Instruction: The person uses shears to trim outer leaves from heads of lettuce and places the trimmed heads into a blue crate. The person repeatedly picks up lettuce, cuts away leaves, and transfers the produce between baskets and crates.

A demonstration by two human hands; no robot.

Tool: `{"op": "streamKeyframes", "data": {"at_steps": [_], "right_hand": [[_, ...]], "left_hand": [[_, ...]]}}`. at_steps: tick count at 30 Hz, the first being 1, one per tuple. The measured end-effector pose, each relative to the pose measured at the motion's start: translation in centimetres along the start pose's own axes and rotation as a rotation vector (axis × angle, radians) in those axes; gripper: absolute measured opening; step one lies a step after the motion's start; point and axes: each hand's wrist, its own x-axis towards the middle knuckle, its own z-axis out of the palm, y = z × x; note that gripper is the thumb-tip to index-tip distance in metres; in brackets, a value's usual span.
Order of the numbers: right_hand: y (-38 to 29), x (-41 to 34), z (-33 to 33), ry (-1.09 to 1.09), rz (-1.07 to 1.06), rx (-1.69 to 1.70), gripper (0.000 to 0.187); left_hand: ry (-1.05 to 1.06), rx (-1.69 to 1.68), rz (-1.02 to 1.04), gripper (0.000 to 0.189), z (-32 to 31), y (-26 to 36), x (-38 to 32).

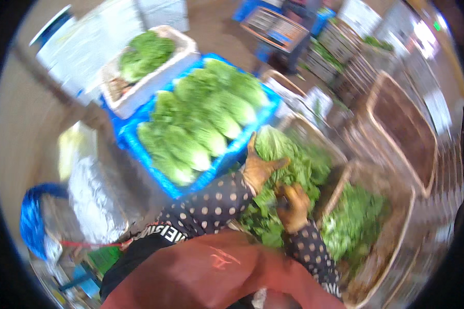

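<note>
My left hand (260,168), in a soiled orange-brown glove, grips a head of leafy lettuce (274,143) between its spread thumb and fingers. Just below and to the right, my gloved right hand (295,204) has its fingers curled among loose green leaves (268,216). Blur hides whether they pinch a leaf. Both hands are over a pale crate (338,185) with more greens in it. To the left, a blue-lined crate (164,183) holds several lettuce heads (187,150) laid in rows, pale stem ends towards me.
A white foam box (195,46) with leafy greens adjoins the blue-lined crate. On the right stand a crate of loose leaves (410,216) and an upright brown crate (402,127). A scale-like device (274,29) is at the back; a blue-rimmed container (31,220) lies far left.
</note>
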Motion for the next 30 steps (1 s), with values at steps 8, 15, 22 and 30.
{"op": "streamKeyframes", "data": {"at_steps": [8, 15, 22, 30], "right_hand": [[6.1, -3.8, 5.5, -0.421, 0.422, 0.349, 0.031], [10.2, -7.0, 5.6, -0.328, 0.906, 0.804, 0.034], [8.8, -2.6, 7.4, -0.302, 0.691, 0.752, 0.042], [-9.6, 23.4, 18.4, -0.345, -0.259, 0.291, 0.064]], "left_hand": [[0.184, 0.264, 0.35, 0.082, -35.3, 16.3, 8.1], [0.396, 0.723, 0.127, 0.109, -47.6, 6.1, 17.8], [0.464, 0.503, 0.116, 0.111, -44.7, 4.3, 16.1], [0.578, 0.253, 0.383, 0.081, -46.9, 20.4, 2.0]]}}
